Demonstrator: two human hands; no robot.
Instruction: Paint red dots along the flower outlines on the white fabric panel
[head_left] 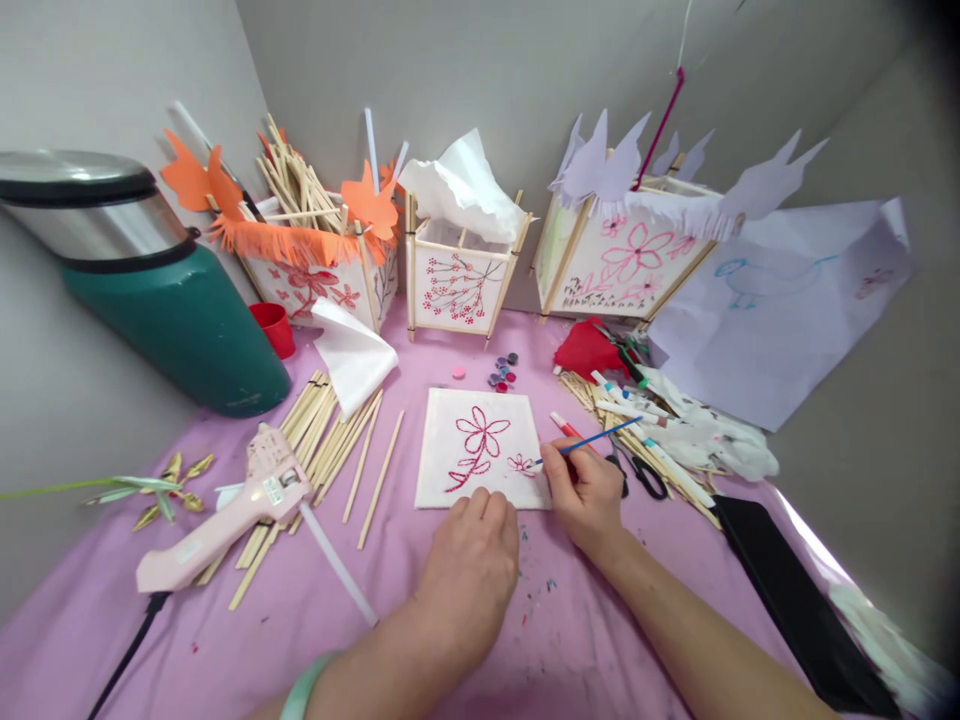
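Note:
A white paper square (480,448) with a red painted flower lies on the pink cloth (300,620). My right hand (587,492) is closed in a pinch on a thin blue paintbrush (592,438), whose tip touches a small red flower at the square's lower right. My left hand (469,570) rests knuckles up on the cloth, fingers curled, touching the square's near edge. A cluster of small paint pots (504,372) sits just beyond the square.
A pink glue gun (225,515) lies left on wooden sticks (330,440). Paper lanterns (457,265) stand along the back wall. A green bin (150,290) is far left, markers and scissors (645,445) right, a black sheet (795,590) near right.

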